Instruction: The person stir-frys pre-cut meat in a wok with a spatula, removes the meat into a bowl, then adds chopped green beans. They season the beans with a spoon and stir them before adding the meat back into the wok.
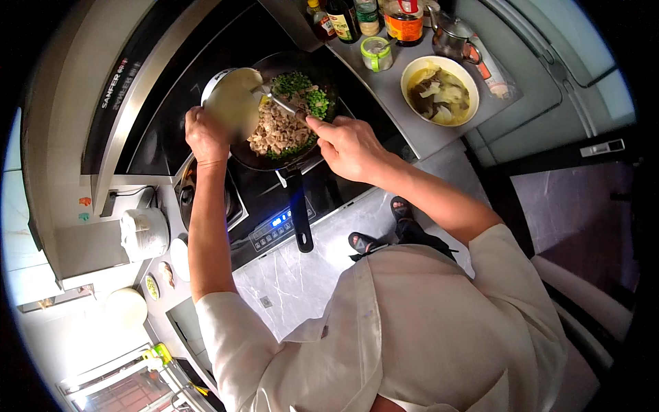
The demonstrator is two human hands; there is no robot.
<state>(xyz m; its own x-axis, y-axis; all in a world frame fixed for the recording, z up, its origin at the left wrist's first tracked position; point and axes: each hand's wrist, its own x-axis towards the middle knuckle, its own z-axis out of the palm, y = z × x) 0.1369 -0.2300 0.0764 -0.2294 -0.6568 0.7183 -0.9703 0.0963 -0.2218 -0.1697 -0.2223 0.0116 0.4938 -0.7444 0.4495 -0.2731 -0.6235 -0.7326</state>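
Observation:
My left hand (207, 135) grips a light bowl (236, 100), tilted over the left side of a black frying pan (247, 159); part of the bowl is blurred. In my right hand (346, 144) is a metal utensil (289, 106) with a brown handle, its head at the bowl's lip and partly hidden. The pan holds browned pieces of meat (282, 130) at the near left and chopped greens (292, 82) around and behind them. Its black handle (300, 216) points towards me, over the front of the cooktop (267, 198).
To the right stand a bowl of soup (440, 92), a green-rimmed jar (376, 53), a metal pot with a spout (453, 37) and several seasoning bottles (344, 20). At the left are a lidded pot (186, 195), a white appliance (145, 234) and small dishes (152, 287). The range hood (121, 103) lies beyond.

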